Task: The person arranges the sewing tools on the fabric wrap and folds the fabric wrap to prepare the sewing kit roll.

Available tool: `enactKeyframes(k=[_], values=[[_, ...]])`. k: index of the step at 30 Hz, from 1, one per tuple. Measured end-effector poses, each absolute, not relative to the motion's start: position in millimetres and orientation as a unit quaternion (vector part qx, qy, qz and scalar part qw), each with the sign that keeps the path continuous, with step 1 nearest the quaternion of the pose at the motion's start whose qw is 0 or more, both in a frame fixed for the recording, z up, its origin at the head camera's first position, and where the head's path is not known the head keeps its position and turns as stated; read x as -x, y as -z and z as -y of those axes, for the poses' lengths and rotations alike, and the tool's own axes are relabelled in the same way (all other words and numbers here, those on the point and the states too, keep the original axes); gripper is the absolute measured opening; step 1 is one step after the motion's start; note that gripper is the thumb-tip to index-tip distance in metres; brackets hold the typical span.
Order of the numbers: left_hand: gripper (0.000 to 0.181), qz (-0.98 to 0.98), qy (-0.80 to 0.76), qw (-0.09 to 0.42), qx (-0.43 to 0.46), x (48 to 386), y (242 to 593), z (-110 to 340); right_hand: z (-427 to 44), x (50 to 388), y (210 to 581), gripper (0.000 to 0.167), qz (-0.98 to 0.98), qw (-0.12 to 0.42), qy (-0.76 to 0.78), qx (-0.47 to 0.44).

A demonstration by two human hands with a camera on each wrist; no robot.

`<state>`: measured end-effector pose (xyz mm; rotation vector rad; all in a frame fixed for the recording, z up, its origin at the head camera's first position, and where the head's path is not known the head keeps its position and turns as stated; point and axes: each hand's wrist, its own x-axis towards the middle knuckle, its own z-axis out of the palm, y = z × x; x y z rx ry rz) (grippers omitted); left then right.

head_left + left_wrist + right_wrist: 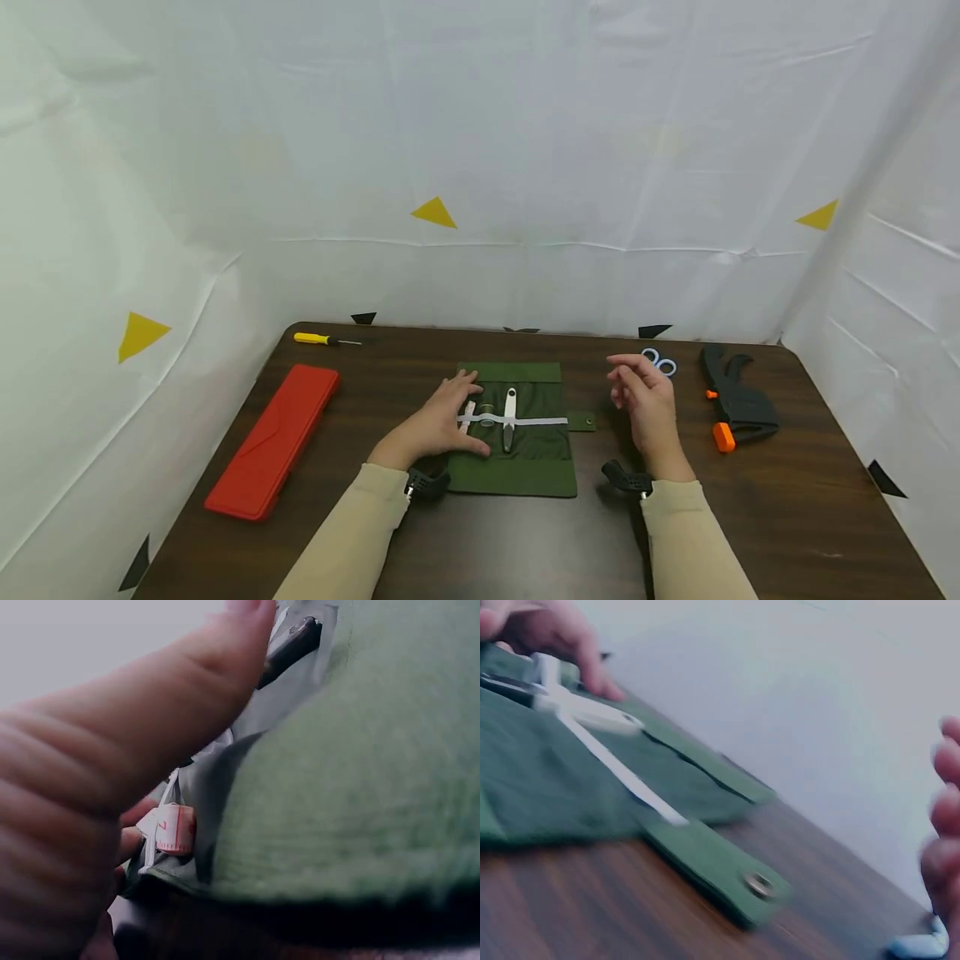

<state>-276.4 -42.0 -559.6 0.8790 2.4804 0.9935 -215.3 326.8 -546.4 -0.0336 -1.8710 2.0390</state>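
Note:
A green fabric roll lies unfolded on the table, its snap tab sticking out to the right. Under its white elastic strap sit a rolled measuring tape, a small round item and a white-handled tool with a dark lower end. My left hand rests on the roll's left side, thumb and fingers spread around the tape's end. To the right of the roll, my right hand hovers with loosely bent fingers and nothing visible in it. Light-blue scissors lie just behind it, partly hidden.
On the left lies a long red case, with a yellow-handled screwdriver behind it. A black clamp with orange parts lies on the right. White sheeting hangs behind and beside the dark wooden table.

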Motion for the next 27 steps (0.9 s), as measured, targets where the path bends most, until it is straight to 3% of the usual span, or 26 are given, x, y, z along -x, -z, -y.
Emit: enactKeyframes(k=[5,11,19,27], values=[[0.113,-0.876,-0.317,0.153,-0.330,277.6,560.7,40.4,-350.9,214.5,545.0,0.029,0.705,0.241,-0.647,0.163],[0.123,-0.886,-0.291,0.145,-0.331,277.3,565.6,40.3,-364.4,214.0,547.5,0.040,0.785,0.191,-0.529,0.259],[0.130,-0.888,-0.299,0.143,-0.318,277.9,565.9,40.5,-368.5,212.5,544.7,0.060,0.842,0.126,-0.463,0.248],[0.128,-0.887,-0.302,0.145,-0.318,276.3,565.9,38.5,-366.7,213.7,550.2,0.064,0.900,0.102,-0.362,0.220]])
